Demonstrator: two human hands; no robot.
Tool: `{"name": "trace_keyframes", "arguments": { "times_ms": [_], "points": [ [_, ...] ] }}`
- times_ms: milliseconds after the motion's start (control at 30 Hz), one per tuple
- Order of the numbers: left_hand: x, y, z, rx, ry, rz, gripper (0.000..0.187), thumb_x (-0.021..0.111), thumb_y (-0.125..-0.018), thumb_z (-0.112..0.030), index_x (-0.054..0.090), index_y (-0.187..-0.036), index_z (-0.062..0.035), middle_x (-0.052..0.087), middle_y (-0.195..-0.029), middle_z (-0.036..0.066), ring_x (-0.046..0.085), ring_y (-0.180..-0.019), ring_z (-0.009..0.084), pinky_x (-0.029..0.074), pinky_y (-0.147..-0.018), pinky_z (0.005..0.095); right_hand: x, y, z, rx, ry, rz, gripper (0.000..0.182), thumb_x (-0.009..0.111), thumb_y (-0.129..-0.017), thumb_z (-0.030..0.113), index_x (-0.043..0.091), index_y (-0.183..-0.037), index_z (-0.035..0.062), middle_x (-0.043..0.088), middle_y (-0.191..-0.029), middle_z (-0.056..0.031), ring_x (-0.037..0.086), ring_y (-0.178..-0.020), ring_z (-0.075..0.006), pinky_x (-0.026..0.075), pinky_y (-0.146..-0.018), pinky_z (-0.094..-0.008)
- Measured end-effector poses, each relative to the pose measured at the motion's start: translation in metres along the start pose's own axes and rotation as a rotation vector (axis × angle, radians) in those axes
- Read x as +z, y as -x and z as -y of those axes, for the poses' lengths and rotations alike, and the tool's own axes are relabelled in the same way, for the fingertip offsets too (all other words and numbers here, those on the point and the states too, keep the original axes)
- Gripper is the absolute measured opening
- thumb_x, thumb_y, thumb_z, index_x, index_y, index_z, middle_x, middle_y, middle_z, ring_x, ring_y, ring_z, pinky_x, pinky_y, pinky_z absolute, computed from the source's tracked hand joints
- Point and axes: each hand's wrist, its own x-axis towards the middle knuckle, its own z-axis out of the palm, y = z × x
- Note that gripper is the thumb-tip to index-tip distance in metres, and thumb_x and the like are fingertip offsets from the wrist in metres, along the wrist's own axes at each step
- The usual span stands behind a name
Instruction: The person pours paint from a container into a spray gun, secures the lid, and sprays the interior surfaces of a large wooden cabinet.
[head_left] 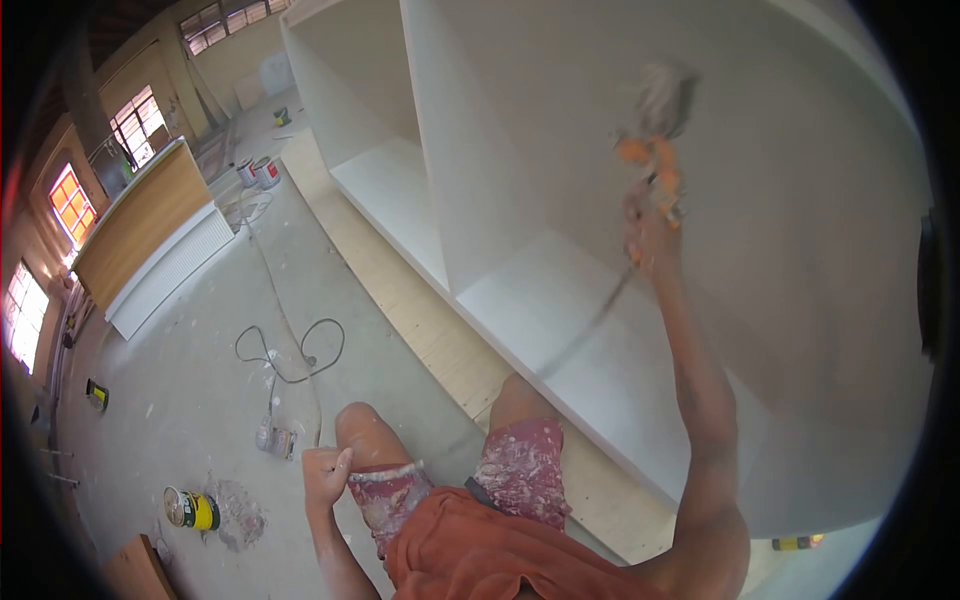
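Observation:
My right hand (pixel 650 235) is raised inside a large white cabinet (pixel 480 235), its fingers wrapped round an orange and grey power tool (pixel 660 150). The tool is blurred and lies close to the cabinet's inner panel. From it a dark cord (pixel 610 305) runs down toward my knee. My left hand (pixel 327 473) is closed beside my thigh, over the paint-spattered shorts; nothing shows in it, though its palm side is partly hidden. On the floor just left of that hand lies a second power tool (pixel 275 438) with a cord.
A yellow and black can (pixel 192 509) stands at lower left near a white spill. Another can (pixel 97 394) lies farther left. Looped cable (pixel 290 378) crosses the floor. Paint cans (pixel 266 172) and a wood-and-white counter (pixel 160 230) stand farther back. Pale boards (pixel 430 335) run under the cabinet.

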Motion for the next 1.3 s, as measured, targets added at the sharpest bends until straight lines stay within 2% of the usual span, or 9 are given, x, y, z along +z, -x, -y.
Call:
{"name": "trace_keyframes", "arguments": {
  "times_ms": [100,233,367,567,700,900,1000,1200,1300],
  "points": [
    [-0.002,-0.004,-0.004,0.02,-0.005,-0.029,0.047,0.061,-0.091,-0.02,0.04,-0.055,0.0022,0.035,-0.049,0.013,0.036,-0.04,0.0265,0.027,-0.045,0.0393,0.011,-0.033,0.023,-0.453,-0.282,0.292,0.014,0.056,-0.101,0.028,0.053,-0.096,0.0153,0.051,-0.075,0.0055,0.038,-0.049,-0.0049,0.028,-0.04,-0.0247],
    [-0.002,-0.004,0.001,0.026,0.006,-0.064,0.046,0.061,-0.09,-0.019,0.04,-0.055,0.002,0.036,-0.048,0.013,0.035,-0.04,0.0267,0.026,-0.045,0.0393,0.004,-0.043,0.03,-0.453,-0.331,0.304,0.013,0.053,-0.102,0.025,0.054,-0.094,0.0148,0.051,-0.074,0.0054,0.039,-0.049,-0.0053,0.03,-0.041,-0.025],
    [0.0,0.002,0.009,0.002,0.006,-0.06,0.046,0.062,-0.09,-0.018,0.04,-0.055,0.0018,0.036,-0.048,0.012,0.035,-0.04,0.0259,0.026,-0.045,0.0391,-0.024,-0.016,0.009,0.138,0.657,0.009,0.027,0.061,-0.097,0.036,0.056,-0.084,0.012,0.048,-0.063,0.0042,0.04,-0.047,-0.0056,0.031,-0.04,-0.0248],
    [0.005,0.003,0.009,-0.006,0.09,-0.004,0.05,0.061,-0.092,-0.021,0.04,-0.053,0.0009,0.037,-0.046,0.009,0.034,-0.04,0.0204,0.025,-0.045,0.0372,-0.05,0.002,-0.018,0.348,0.736,0.258,0.031,0.067,-0.092,0.037,0.054,-0.079,0.0117,0.046,-0.06,0.0049,0.035,-0.04,-0.0072,0.031,-0.037,-0.0278],
    [0.006,-0.002,0.005,0.001,0.075,0.006,0.046,0.062,-0.09,-0.019,0.041,-0.055,0.0014,0.037,-0.049,0.012,0.035,-0.041,0.0244,0.026,-0.045,0.0389,-0.011,-0.012,0.009,0.025,0.144,0.04,0.025,0.064,-0.095,0.031,0.054,-0.08,0.0141,0.049,-0.063,0.0053,0.037,-0.041,-0.005,0.028,-0.037,-0.0255],
    [0.009,-0.011,0.007,0.052,0.055,-0.066,0.045,0.063,-0.089,-0.018,0.04,-0.056,0.0016,0.036,-0.049,0.012,0.035,-0.041,0.024,0.026,-0.045,0.0388,0.016,-0.062,0.047,-0.454,-0.26,0.204,0.019,0.061,-0.099,0.027,0.054,-0.085,0.0155,0.051,-0.068,0.0041,0.037,-0.043,-0.0057,0.027,-0.039,-0.0226],
    [0.006,-0.009,0.005,0.025,0.068,-0.085,0.045,0.063,-0.09,-0.018,0.04,-0.056,0.0013,0.036,-0.049,0.012,0.035,-0.041,0.0229,0.026,-0.045,0.0383,0.001,-0.062,0.036,-0.316,-0.134,0.185,0.02,0.061,-0.098,0.027,0.053,-0.085,0.0149,0.05,-0.066,0.0043,0.038,-0.043,-0.0052,0.028,-0.039,-0.0234],
    [0.013,-0.004,0.01,0.015,0.13,-0.035,0.045,0.062,-0.09,-0.019,0.041,-0.055,0.0008,0.037,-0.048,0.01,0.034,-0.04,0.0212,0.026,-0.044,0.0373,-0.044,-0.025,-0.017,0.419,0.895,0.225,0.027,0.06,-0.092,0.027,0.053,-0.076,0.0072,0.043,-0.056,0.0016,0.039,-0.041,-0.011,0.031,-0.038,-0.0309],
    [0.012,-0.003,0.007,0.021,0.126,-0.018,0.045,0.062,-0.09,-0.019,0.042,-0.055,0.0008,0.038,-0.047,0.01,0.035,-0.039,0.0216,0.026,-0.044,0.0376,-0.048,-0.018,-0.027,0.332,0.875,0.19,0.028,0.062,-0.091,0.03,0.053,-0.075,0.0093,0.042,-0.055,0.0035,0.037,-0.04,-0.0094,0.031,-0.037,-0.0292]
  ]
}}
